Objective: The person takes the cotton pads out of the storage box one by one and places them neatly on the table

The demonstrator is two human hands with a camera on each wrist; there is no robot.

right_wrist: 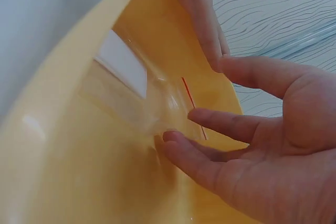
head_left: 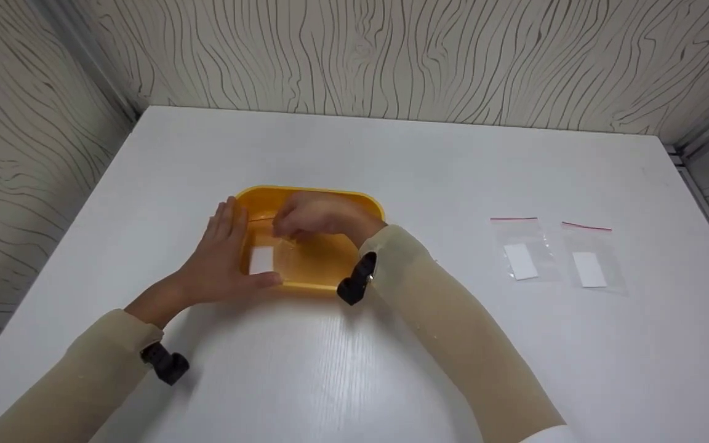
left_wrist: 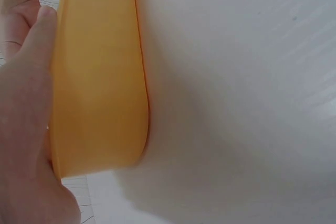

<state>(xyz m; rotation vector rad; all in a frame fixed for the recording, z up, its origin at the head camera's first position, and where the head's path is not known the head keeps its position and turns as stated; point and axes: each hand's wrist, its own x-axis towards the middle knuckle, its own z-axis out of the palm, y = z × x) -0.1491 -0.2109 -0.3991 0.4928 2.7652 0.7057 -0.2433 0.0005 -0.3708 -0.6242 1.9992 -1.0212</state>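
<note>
A yellow plastic tray (head_left: 342, 194) stands left of the table's middle. Inside lies a clear zip bag (right_wrist: 170, 100) with a red strip (right_wrist: 186, 90) and a white card (head_left: 262, 259). My left hand (head_left: 216, 264) rests on the tray's left end, fingers stretched along that rim and thumb over the front edge; the left wrist view has it along the tray's outer wall (left_wrist: 100, 77). My right hand (head_left: 324, 214) reaches into the tray from the right. In the right wrist view its fingers (right_wrist: 226, 121) are spread apart, tips right at the bag near the red strip.
Two more clear zip bags with red strips, a left one (head_left: 524, 249) and a right one (head_left: 594, 258), each holding a white card, lie on the white table (head_left: 440, 166) to the right. Wood-patterned panels (head_left: 360, 55) enclose the back and sides.
</note>
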